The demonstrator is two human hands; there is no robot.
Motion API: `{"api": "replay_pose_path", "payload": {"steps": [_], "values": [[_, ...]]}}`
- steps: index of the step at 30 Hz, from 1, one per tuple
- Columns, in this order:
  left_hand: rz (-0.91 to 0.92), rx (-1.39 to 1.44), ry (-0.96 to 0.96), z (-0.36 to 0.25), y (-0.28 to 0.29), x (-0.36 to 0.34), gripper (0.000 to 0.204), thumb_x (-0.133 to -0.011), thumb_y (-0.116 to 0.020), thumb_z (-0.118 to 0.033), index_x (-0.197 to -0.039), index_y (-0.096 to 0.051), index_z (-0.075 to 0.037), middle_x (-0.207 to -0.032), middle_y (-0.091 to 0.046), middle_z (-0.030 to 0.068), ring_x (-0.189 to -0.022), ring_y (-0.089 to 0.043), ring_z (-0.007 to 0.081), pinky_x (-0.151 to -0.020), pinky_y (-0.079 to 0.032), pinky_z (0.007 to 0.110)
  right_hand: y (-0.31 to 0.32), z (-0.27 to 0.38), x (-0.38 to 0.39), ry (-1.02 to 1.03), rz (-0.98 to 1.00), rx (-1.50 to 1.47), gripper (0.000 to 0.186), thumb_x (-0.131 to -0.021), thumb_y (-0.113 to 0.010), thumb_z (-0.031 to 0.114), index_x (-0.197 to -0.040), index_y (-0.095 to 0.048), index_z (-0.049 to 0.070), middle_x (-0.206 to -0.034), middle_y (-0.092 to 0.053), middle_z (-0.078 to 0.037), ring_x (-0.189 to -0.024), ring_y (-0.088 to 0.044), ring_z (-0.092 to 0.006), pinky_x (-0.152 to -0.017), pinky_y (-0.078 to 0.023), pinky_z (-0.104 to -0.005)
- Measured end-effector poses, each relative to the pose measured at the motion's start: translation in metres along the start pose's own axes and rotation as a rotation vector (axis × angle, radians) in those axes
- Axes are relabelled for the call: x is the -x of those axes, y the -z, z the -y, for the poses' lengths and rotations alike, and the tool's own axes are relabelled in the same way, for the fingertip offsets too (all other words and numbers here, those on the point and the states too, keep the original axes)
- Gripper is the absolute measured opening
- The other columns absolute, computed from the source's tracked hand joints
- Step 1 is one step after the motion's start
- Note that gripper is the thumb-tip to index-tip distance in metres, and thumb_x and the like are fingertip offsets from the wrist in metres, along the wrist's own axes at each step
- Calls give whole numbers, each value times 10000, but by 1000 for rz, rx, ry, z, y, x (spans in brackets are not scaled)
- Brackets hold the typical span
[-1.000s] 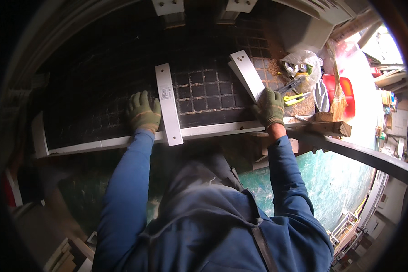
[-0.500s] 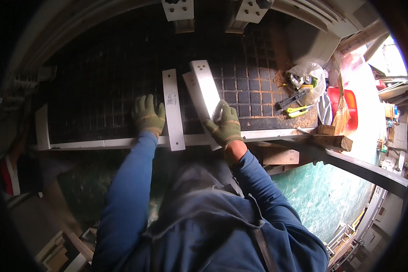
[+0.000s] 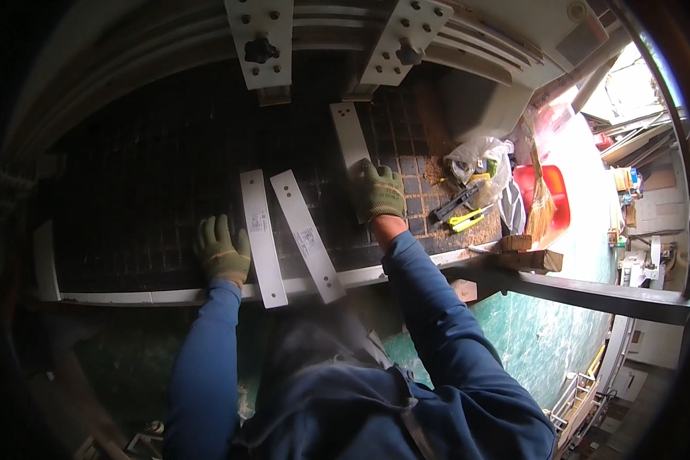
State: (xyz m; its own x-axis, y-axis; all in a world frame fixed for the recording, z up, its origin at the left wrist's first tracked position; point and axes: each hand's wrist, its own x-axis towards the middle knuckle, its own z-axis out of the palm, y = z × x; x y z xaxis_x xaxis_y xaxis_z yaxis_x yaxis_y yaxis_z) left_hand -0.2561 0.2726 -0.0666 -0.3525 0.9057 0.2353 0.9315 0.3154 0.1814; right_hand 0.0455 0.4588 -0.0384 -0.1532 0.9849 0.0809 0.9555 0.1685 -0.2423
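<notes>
My left hand [image 3: 222, 249], in a green work glove, lies flat with spread fingers on the dark grating [image 3: 146, 199], just left of a flat grey metal bar [image 3: 261, 238]. A second, similar bar [image 3: 308, 234] lies slanted beside it, and both reach over a pale beam [image 3: 169, 295] at the grating's near edge. My right hand [image 3: 379, 190], also gloved, is closed over the lower end of a third metal bar [image 3: 350, 134] farther up and to the right.
Two bolted metal brackets [image 3: 259, 42] hang at the top. On the right sit a plastic bag [image 3: 479, 157], yellow-handled tools [image 3: 464, 218], a broom [image 3: 540, 195], a red container [image 3: 552, 192] and wooden blocks [image 3: 533, 257]. A steel beam [image 3: 590, 295] runs right over a green floor far below.
My right hand brought a bar from the right, laid it beside the first one, then moved up right onto a third bar. My left hand stayed flat on the grating.
</notes>
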Motion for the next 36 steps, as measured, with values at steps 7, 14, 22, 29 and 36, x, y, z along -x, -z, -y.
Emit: {"api": "replay_pose_path", "payload": {"steps": [7, 14, 22, 29, 36], "values": [[-2, 16, 8, 1, 1, -1, 572, -922, -710, -391, -1393, -615, -81, -1466, -558, 173, -1438, -465, 413, -1181, -366, 609, -2, 17, -59, -71, 124, 0, 614, -892, -740, 525, -1388, -586, 198, -1305, -614, -265, -1217, -585, -459, -981, -533, -534], [-2, -1, 18, -2, 3, -1, 565, -921, -704, -395, -1382, -621, -79, -1459, -560, 169, -1441, -463, 409, -1176, -361, 628, -13, 21, -98, -91, 127, -69, 680, -898, -700, 583, -1422, -598, 163, -1447, -573, -270, -1312, -561, -468, -1062, -508, -530], [32, 5, 38, -4, 10, -3, 567, -928, -687, -411, -1387, -629, -83, -1468, -564, 163, -1441, -471, 394, -1177, -372, 610, -26, 18, -114, -74, 114, -74, 659, -916, -692, 559, -1418, -625, 137, -1528, -530, -264, -1335, -581, -450, -1072, -509, -531], [40, -25, 32, -4, 9, -2, 571, -932, -686, -417, -1398, -627, -91, -1483, -561, 162, -1451, -468, 393, -1180, -371, 602, -39, 6, -109, 93, -119, -93, 628, -927, -697, 546, -1384, -649, 117, -1576, -492, -261, -1390, -531, -458, -1111, -482, -525], [18, 4, 19, 1, 4, -2, 575, -926, -688, -408, -1403, -620, -94, -1482, -557, 158, -1450, -467, 395, -1181, -366, 605, -46, 10, -118, 21, -26, -144, 638, -918, -703, 569, -1371, -657, 123, -1554, -525, -248, -1385, -544, -446, -1096, -496, -515]]}}
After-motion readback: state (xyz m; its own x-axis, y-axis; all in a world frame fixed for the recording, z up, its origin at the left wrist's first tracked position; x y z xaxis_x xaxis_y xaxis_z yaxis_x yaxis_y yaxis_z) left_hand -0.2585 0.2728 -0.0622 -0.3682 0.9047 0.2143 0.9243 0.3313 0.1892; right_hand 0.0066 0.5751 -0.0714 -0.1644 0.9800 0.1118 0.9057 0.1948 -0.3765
